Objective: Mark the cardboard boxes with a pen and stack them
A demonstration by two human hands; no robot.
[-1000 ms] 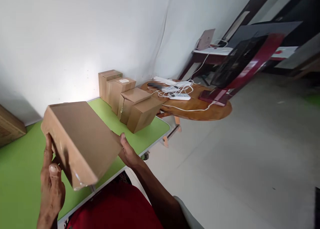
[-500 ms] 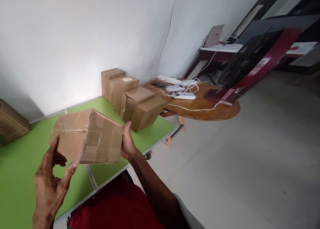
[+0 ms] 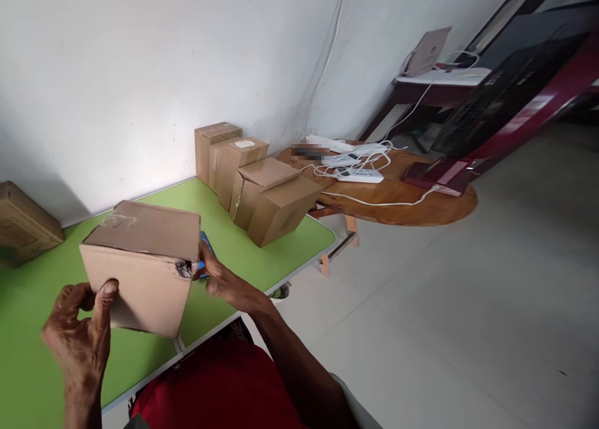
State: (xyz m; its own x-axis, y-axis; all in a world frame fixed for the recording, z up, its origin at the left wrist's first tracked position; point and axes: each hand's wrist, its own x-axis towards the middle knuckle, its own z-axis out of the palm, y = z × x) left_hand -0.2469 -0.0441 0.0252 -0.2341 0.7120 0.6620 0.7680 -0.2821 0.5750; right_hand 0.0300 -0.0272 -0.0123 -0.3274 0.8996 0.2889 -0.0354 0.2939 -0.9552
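Holding a taped cardboard box upright over the green table, both hands on it.

At far left a brown carton sits by the wall. The left hand curls round the box's lower left corner, thumb pressed flat on the front face, fingers bent behind. The box hangs just above the tabletop, its near right corner torn. The right hand pinches a small blue object, possibly a cutter, against the right side. By my judgement the box is being readied for opening; next calls for steadying it. Four stacked boxes stand beyond.
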